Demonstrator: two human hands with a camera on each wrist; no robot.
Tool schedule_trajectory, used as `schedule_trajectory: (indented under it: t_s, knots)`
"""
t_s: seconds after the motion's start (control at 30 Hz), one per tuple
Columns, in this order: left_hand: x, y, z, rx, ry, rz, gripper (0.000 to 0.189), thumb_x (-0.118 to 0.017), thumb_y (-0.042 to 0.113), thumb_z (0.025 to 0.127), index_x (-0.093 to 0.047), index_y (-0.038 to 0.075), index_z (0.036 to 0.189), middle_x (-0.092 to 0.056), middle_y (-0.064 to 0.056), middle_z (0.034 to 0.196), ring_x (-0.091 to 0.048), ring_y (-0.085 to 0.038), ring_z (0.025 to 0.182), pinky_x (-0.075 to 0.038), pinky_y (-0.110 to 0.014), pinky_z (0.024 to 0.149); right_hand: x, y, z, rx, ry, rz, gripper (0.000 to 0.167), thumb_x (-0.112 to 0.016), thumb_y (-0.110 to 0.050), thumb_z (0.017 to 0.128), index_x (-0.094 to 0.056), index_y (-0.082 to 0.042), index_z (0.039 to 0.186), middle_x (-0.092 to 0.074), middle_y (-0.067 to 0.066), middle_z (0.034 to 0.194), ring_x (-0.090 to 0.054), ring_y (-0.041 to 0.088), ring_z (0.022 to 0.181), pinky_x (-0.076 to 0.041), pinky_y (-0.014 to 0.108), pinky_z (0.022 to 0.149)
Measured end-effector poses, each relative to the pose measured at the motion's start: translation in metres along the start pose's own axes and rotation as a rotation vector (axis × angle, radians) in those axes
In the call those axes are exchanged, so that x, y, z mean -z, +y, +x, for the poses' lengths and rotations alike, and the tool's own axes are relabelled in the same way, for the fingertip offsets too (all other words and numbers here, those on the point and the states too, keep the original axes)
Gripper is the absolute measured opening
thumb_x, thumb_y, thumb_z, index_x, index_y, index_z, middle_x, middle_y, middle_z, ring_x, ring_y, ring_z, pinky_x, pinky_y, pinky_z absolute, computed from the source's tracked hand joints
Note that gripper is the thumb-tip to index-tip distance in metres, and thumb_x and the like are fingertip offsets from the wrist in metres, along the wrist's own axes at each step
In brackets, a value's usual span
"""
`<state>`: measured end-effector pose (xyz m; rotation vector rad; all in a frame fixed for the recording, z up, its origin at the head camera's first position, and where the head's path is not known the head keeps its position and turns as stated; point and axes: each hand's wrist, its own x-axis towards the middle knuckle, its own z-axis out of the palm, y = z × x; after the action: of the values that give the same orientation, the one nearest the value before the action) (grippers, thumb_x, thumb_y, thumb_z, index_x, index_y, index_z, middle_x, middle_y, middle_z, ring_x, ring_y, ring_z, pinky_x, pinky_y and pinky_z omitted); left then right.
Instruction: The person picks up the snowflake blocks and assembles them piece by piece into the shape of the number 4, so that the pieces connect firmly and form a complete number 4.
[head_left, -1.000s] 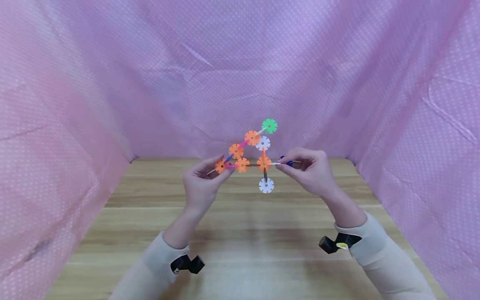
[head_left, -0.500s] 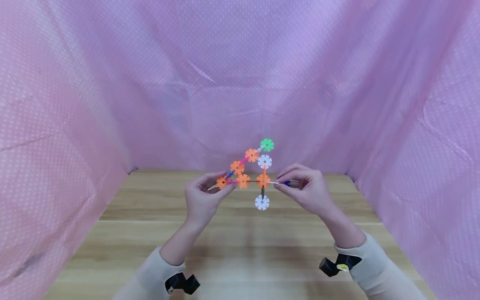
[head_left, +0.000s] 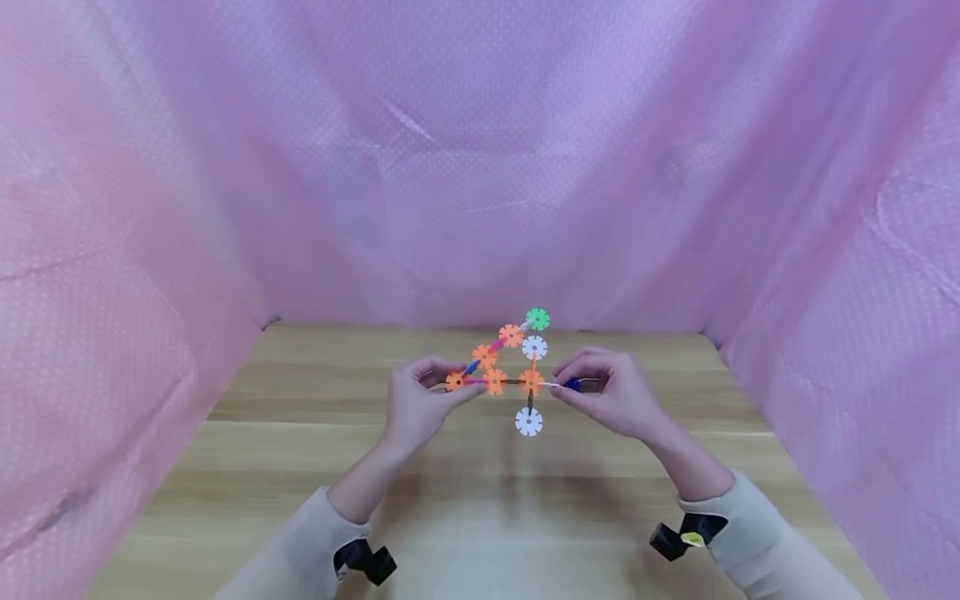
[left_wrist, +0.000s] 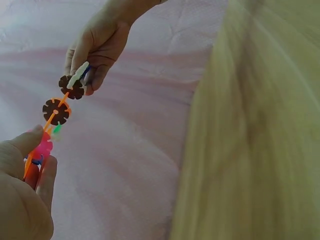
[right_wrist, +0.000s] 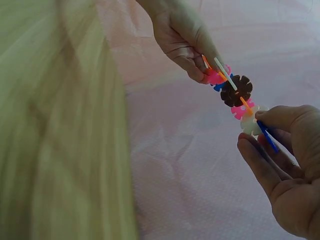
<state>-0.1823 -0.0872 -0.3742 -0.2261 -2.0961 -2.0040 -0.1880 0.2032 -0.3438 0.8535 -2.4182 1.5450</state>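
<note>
Both hands hold up a chain of interlocking notched plastic discs above the table. In the head view, my left hand (head_left: 420,404) pinches the orange disc (head_left: 455,382) at the left corner between thumb and fingers. My right hand (head_left: 611,396) pinches the right end, where a white disc (right_wrist: 250,122) and a blue disc (right_wrist: 268,137) meet in the right wrist view. A slanted arm rises to a green disc (head_left: 537,319). Below the right orange disc (head_left: 531,382) hangs another white disc (head_left: 528,422). Fingers partly hide both ends. Several discs stand edge-on.
A wood-grain table (head_left: 300,467) lies beneath the hands. Pink dotted sheeting (head_left: 480,167) surrounds it at the back and both sides. Black wrist cameras are strapped over both pale sleeves (head_left: 300,546).
Both hands and the disc chain have moved lower in the head view, farther from the table's back edge. The grips look the same, and the head view has shifted slightly.
</note>
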Motion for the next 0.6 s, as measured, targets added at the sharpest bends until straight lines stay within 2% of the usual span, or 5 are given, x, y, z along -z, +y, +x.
schedule_trajectory:
  t_s: [0.23,0.47,0.6]
  knots:
    - [0.003,-0.027,-0.006,0.114,-0.048,0.052,0.032,-0.099,0.007,0.071,-0.079,0.002,0.096,-0.080,-0.017,0.101,-0.079,-0.015,0.082,-0.063,-0.020,0.063,-0.016,0.025,-0.010,-0.092,-0.075,0.016,0.008,-0.084,-0.002,0.090,-0.081,-0.009,0.093,-0.076,0.009,0.097,-0.076,0.010,0.085,-0.069,0.029,0.078]
    - [0.005,-0.055,-0.016,0.194,-0.060,0.084,0.033,-0.099,0.008,0.071,-0.078,0.002,0.096,-0.080,-0.016,0.100,-0.079,-0.017,0.083,-0.064,-0.020,0.064,-0.033,0.052,-0.016,-0.117,-0.168,-0.016,0.007,-0.084,-0.006,0.091,-0.080,-0.012,0.093,-0.078,0.006,0.093,-0.075,0.010,0.083,-0.069,0.027,0.076]
    - [0.006,-0.070,-0.018,0.238,-0.079,0.095,0.032,-0.098,0.008,0.071,-0.079,0.004,0.096,-0.081,-0.014,0.101,-0.080,-0.017,0.083,-0.061,-0.019,0.061,-0.043,0.069,-0.021,-0.172,-0.220,-0.016,0.006,-0.084,-0.008,0.092,-0.079,-0.010,0.095,-0.079,0.007,0.096,-0.076,0.012,0.087,-0.067,0.024,0.079]
